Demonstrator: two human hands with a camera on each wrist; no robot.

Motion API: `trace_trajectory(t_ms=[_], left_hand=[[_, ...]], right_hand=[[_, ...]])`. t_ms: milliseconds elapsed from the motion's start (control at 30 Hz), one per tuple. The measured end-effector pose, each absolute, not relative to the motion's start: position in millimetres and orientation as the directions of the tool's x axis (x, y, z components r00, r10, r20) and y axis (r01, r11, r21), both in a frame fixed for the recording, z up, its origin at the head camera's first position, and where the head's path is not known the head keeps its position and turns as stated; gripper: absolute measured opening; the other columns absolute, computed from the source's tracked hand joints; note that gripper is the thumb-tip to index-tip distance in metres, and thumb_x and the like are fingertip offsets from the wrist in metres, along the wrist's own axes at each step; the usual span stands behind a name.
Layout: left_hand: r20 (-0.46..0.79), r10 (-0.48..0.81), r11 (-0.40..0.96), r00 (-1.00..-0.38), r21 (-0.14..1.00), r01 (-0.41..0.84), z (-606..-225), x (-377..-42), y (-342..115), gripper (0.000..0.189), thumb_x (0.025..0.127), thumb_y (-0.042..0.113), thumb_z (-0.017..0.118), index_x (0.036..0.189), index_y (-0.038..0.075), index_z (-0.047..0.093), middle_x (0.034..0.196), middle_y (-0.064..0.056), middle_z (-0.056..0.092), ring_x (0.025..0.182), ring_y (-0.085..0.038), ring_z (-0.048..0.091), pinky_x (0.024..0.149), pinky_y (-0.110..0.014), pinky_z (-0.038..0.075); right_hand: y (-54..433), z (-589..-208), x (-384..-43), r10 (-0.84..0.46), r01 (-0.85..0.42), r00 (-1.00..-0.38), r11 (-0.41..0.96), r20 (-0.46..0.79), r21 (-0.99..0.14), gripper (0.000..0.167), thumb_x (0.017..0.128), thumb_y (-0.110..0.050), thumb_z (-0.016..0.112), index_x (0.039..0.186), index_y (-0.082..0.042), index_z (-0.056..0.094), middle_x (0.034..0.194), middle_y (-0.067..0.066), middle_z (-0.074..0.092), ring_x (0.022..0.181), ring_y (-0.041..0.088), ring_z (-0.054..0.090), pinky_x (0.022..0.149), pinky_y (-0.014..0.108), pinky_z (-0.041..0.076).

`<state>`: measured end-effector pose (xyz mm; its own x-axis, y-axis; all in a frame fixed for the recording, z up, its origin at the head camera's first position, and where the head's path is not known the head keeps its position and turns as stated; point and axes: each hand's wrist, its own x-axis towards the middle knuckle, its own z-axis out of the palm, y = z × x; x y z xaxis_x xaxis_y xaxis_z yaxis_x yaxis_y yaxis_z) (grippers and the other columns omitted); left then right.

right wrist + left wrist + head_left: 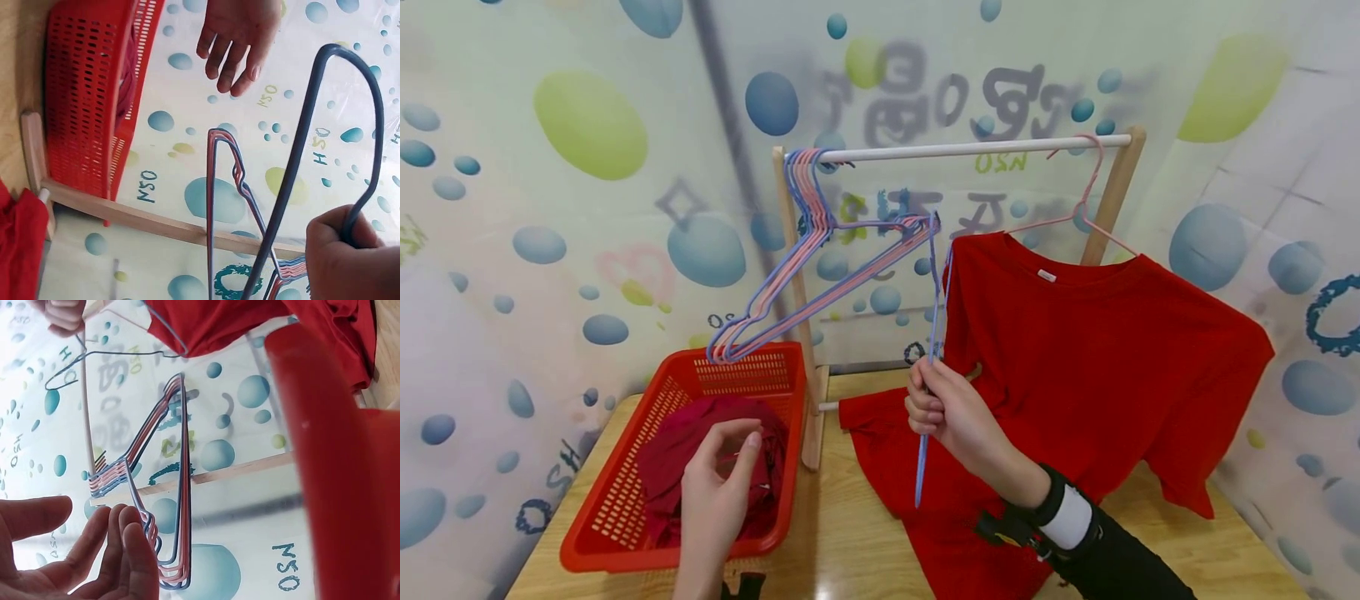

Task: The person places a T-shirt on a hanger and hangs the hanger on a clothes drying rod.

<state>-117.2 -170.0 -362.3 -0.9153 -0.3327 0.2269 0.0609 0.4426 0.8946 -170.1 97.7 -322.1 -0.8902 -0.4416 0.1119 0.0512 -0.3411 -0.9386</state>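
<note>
My right hand [958, 417] grips a blue wire hanger [921, 475], seen nearly edge-on in front of the rack. In the right wrist view, the fingers curl round the hanger close to one bend of its frame. With fingers and thumb apart and nothing between them, my left hand [718, 492] hovers over the red basket [591, 560]. Dark red clothes [666, 467] lie bunched inside that basket. A red T-shirt [1097, 358] hangs from a pink hanger [1088, 179] at the right end of the rack's white rail [940, 151].
Several blue and pink hangers [790, 265] hang together at the rail's left end, above the basket. A wooden post [805, 333] stands beside the basket. More red cloth [880, 425] spreads over the wooden table [842, 517] below the T-shirt. A patterned curtain [715, 108] covers the back.
</note>
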Motion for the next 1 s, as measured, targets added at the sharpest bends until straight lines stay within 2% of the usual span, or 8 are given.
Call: trace_trajectory(t_ms=[233, 567, 800, 1000], left_hand=[[0.244, -0.327, 0.459, -0.913, 0.885, 0.072, -363, -118, -168, 0.021, 0.095, 0.032, 0.057, 0.11, 0.02, 0.065, 0.108, 0.006, 0.066, 0.094, -0.001, 0.057, 0.078, -0.019, 0.047], [0.21, -0.345, 0.463, -0.915, 0.886, 0.029, -363, -117, -168, 0.022, 0.095, 0.035, 0.056, 0.11, 0.021, 0.064, 0.109, 0.005, 0.066, 0.094, -0.001, 0.057, 0.078, -0.018, 0.047], [0.239, -0.35, 0.474, -0.906, 0.879, 0.049, -365, -117, -167, 0.022, 0.095, 0.033, 0.056, 0.11, 0.019, 0.065, 0.107, 0.005, 0.066, 0.093, -0.001, 0.057, 0.077, -0.016, 0.047], [0.259, -0.369, 0.492, -0.893, 0.869, 0.048, -366, -118, -170, 0.023, 0.095, 0.033, 0.056, 0.11, 0.019, 0.065, 0.107, 0.005, 0.066, 0.091, 0.0, 0.056, 0.075, -0.013, 0.045]], right_hand=[[120, -335, -162, -0.473, 0.094, -0.88, -0.258, 0.041, -0.962, 0.027, 0.105, -0.031, 0.029, 0.085, -0.015, 0.036, 0.059, -0.005, 0.029, 0.051, 0.007, 0.029, 0.053, 0.018, 0.03], [147, -361, -156, -0.4, -0.012, -0.916, -0.025, 0.021, -1.0, 0.033, 0.105, -0.036, 0.029, 0.086, -0.009, 0.035, 0.061, -0.002, 0.027, 0.049, 0.008, 0.024, 0.048, 0.028, 0.018], [166, -369, -153, -0.334, -0.008, -0.942, 0.105, -0.028, -0.994, 0.039, 0.104, -0.039, 0.029, 0.087, -0.005, 0.037, 0.062, -0.001, 0.028, 0.05, 0.006, 0.023, 0.046, 0.022, 0.022], [179, -373, -151, -0.266, -0.017, -0.963, 0.201, -0.038, -0.979, 0.038, 0.104, -0.039, 0.03, 0.091, -0.005, 0.042, 0.061, -0.001, 0.03, 0.049, 0.006, 0.024, 0.044, 0.022, 0.025]])
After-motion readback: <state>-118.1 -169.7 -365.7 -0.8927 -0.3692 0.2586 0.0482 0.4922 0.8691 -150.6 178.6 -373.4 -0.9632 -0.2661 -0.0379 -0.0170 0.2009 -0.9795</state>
